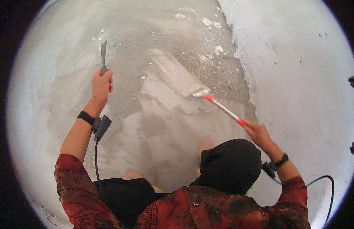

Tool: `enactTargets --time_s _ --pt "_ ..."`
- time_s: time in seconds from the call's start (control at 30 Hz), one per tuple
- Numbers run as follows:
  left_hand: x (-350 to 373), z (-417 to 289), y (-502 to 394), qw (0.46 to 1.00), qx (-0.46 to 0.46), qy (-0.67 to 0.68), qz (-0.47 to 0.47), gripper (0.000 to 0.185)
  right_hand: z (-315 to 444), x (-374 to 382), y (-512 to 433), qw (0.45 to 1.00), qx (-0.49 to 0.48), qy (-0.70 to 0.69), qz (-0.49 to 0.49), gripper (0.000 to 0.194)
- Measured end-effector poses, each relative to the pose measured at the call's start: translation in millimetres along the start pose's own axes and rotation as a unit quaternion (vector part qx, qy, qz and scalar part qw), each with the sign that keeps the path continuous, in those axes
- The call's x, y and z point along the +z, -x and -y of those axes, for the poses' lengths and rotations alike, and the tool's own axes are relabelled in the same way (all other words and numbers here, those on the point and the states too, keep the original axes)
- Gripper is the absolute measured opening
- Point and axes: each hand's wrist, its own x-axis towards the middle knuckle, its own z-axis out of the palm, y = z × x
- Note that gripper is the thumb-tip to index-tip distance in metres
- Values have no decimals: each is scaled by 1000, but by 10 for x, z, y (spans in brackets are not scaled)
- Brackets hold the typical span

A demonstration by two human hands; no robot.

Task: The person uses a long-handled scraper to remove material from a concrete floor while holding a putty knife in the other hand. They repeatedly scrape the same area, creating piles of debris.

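My left hand (102, 84) is closed around the dark handle of a putty knife (103, 54), its blade pointing away from me above the grey floor. In my right hand (257, 131) is the red grip of a long-handled scraper (224, 110) with a metal shaft. Its wide head (201, 92) lies at the near end of a pale scraped strip (177, 74) on the rough grey floor (162, 128). Dust and white flecks surround the strip. The scraper is slightly blurred.
A pale, rough-edged surface (294, 71) runs along the right side. White spots and crumbs (214, 51) lie along its border. Black cables (96, 160) hang from devices strapped to both wrists. My knees in black cloth (231, 166) are close below the hands.
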Motion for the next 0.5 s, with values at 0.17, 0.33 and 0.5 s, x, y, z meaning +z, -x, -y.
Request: enactTargets --time_s 0.17,0.33,0.5 --pt "194 98 -7 999 -15 -20 34 9 -389 38 677 993 109 -50 -9 32" --pt "360 -47 29 998 2 -51 22 10 -662 -172 79 990 132 13 40 33" --pt "492 -244 -15 998 30 -32 45 9 -654 -368 225 997 65 -17 41 34"
